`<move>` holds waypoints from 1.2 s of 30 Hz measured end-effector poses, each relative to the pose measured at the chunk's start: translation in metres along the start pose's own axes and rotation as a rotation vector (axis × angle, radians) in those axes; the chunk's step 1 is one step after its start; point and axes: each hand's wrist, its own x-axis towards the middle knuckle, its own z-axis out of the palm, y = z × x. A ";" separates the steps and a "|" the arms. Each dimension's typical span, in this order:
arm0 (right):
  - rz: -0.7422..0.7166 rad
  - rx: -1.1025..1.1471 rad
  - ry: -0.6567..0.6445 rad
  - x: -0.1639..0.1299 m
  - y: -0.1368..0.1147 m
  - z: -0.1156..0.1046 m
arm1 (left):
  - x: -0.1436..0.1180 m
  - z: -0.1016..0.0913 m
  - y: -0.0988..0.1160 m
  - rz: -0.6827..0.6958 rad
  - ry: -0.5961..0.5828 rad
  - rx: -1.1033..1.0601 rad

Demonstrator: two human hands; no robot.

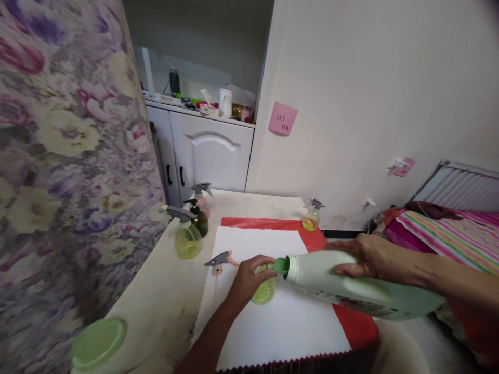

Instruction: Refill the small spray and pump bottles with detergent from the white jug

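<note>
Cream tabletop [163, 301] under a white cloth [268, 322] laid over a red one [351, 327], with a floral curtain filling the left of the frame and a white cupboard in the upper centre. At mid-frame a large pale-green jug [362, 291] is tipped on its side, its green spout [281, 266] held at the open neck of a small yellow-green bottle [265, 291]. The jug is gripped from above by the right hand [370, 257], fingers spread over its shoulder; it is judged heavy, smooth and somewhat slippery, best held at the shoulder with the base supported. The small bottle is clasped by the left hand [249, 278], fingers curled round it; it looks light, thin-walled and easily tipped. A loose spray head [220, 261] lies just beside it. Three spray bottles [187, 236] stand at centre left, and a fourth [311, 218] at the wall. The jug's base, any handle, the liquid levels and the small bottle's neck are hidden or cannot be made out.
</note>
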 end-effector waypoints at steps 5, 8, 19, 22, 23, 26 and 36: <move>-0.009 -0.028 -0.005 0.001 0.002 0.001 | 0.001 0.000 -0.003 0.021 -0.004 0.010; -0.015 -0.031 0.000 0.001 0.003 0.002 | 0.002 0.000 -0.005 0.017 0.003 0.011; -0.018 -0.030 0.013 0.001 0.001 0.001 | 0.001 0.000 -0.004 0.022 -0.001 0.001; -0.014 -0.033 0.018 0.000 -0.001 0.000 | 0.001 0.001 -0.004 0.023 0.008 0.005; -0.013 -0.033 0.018 0.000 -0.001 0.000 | 0.001 0.001 -0.004 0.021 0.010 0.007; -0.020 -0.026 0.018 0.000 -0.002 0.000 | 0.001 0.001 -0.003 0.012 0.005 0.014; -0.038 -0.027 0.008 0.000 -0.001 0.000 | 0.001 0.000 -0.002 0.017 0.009 0.017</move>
